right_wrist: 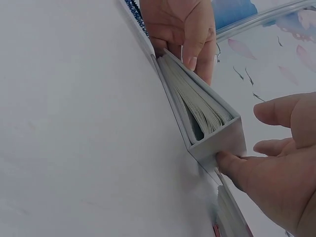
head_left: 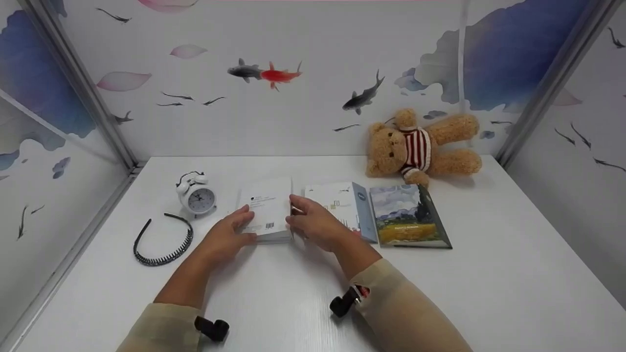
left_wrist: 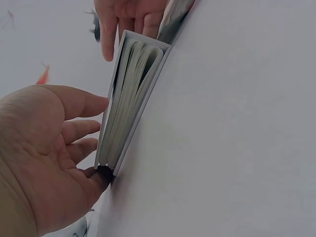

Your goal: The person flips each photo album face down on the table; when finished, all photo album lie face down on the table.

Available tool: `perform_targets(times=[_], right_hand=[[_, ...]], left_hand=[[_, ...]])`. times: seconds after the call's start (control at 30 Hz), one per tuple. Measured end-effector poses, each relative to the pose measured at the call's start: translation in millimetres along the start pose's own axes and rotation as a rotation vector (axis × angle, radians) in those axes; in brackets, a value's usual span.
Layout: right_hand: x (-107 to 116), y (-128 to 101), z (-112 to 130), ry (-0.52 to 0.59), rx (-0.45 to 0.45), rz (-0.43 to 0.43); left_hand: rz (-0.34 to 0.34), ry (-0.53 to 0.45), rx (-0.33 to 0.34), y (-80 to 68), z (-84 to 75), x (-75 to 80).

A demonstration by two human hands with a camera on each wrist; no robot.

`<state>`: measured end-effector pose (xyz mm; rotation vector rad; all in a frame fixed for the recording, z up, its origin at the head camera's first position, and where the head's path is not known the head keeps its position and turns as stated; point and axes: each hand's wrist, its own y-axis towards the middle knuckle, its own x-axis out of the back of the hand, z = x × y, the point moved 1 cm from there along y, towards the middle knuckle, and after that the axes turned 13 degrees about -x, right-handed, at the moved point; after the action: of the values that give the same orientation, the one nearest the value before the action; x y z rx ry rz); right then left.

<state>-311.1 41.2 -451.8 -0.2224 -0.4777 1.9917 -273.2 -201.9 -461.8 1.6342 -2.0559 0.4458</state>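
Observation:
A thick white photo album [head_left: 269,205] lies back cover up on the table, a small barcode near its front edge. My left hand [head_left: 227,237] holds its left side, the thumb on the top cover and the other fingers around that edge. At the spine, on the right, my right hand [head_left: 318,222] touches the album with a fingertip while the other fingers are extended and apart. In the left wrist view the album's page ends [left_wrist: 128,98] face the camera, bulging between the covers. The right wrist view shows the flat white spine [right_wrist: 227,140] beside my right hand [right_wrist: 281,158].
Right of the album lie a white-and-blue album [head_left: 364,210], partly behind my right hand, and one with a painted landscape cover [head_left: 401,217]. A teddy bear [head_left: 420,149] lies against the back wall. To the left are a white alarm clock [head_left: 198,195] and a black headband [head_left: 166,256].

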Motion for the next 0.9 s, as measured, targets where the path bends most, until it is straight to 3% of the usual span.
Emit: perform_targets(times=[0.3, 0.4, 0.53, 0.73, 0.9], right_hand=[[6, -9, 14, -0.070, -0.032, -0.027], [17, -20, 21, -0.161, 0.010, -0.064], [47, -39, 29, -0.276, 0.119, -0.125], [96, -57, 39, -0.490, 0.175, -0.339], [129, -64, 37, -0.754, 0.150, -0.575]], left_hand=[[-0.020, 0.023, 0.023, 3.3, -7.3, 3.5], [-0.066, 0.079, -0.004, 0.1, -18.6, 6.0], [-0.120, 0.174, -0.083, -2.7, -40.4, 3.4], [-0.111, 0.315, -0.224, 11.8, -63.1, -0.1], [-0.151, 0.580, -0.275, 40.8, -74.6, -2.0]])
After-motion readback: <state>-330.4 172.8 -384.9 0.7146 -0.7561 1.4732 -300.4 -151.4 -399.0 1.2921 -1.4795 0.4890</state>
